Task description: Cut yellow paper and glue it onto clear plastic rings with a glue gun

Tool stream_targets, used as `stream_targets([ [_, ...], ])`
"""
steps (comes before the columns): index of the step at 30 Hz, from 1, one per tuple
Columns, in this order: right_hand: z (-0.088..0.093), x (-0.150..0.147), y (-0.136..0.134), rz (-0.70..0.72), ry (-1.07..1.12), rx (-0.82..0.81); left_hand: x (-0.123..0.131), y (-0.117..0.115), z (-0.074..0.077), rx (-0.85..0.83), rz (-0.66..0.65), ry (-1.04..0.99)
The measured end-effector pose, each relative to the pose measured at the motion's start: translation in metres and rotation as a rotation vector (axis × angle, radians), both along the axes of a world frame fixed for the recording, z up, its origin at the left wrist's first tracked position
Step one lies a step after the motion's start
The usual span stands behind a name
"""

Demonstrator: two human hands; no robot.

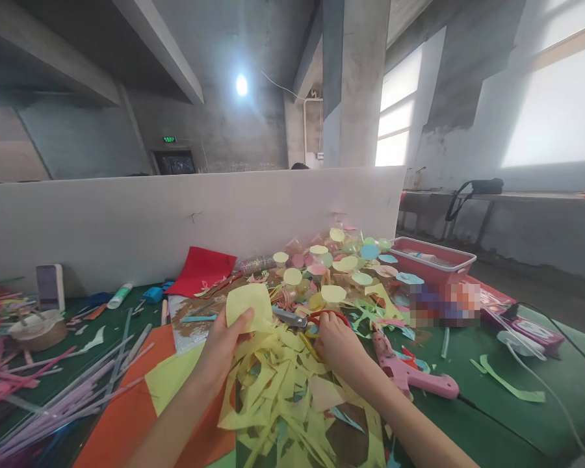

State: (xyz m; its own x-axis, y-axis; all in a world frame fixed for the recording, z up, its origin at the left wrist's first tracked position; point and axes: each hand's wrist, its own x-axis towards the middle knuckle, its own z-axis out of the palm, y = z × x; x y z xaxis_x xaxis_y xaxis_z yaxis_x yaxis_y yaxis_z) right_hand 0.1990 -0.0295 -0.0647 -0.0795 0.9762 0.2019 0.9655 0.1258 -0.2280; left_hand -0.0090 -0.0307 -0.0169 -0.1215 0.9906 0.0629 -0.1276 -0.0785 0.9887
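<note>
Head view: the left hand [229, 335] pinches a yellow sheet [248, 305] between thumb and fingers, held up over the middle of the table [482, 377]. The right hand [334, 341] has its fingers curled round the red handles of the scissors [292, 317], blade tips at the sheet's right edge — whether they bite into it, I cannot tell.

Much cutting looks done: yellow, pink, green and blue rounds [333, 294] crowd toward the table's far edge, right of middle, and yellow scraps [283, 403] heap up toward the near edge. What looks left is the piece in hand, squarish, not yet a round like the others. An orange sheet [121, 396], left of the scraps, shows no cuts in its visible part. The glue gun [419, 380] lies unheld nearer the table's right edge.
</note>
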Motion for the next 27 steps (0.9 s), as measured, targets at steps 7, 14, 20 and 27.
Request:
stream_targets([
  [7,0.013,0.003,0.0,-0.006,0.332,0.004,-0.005,0.007,-0.006,0.045,0.07,-0.026],
  [14,0.013,-0.001,0.005,0.097,0.81,-0.156,-0.004,0.002,-0.004,0.056,0.096,-0.025],
  [20,0.034,-0.004,-0.022,0.346,0.962,-0.34,-0.002,0.005,-0.013,0.06,0.072,-0.082],
  [27,0.042,-0.001,-0.029,0.447,0.845,-0.32,-0.002,0.007,-0.014,0.078,0.051,-0.121],
])
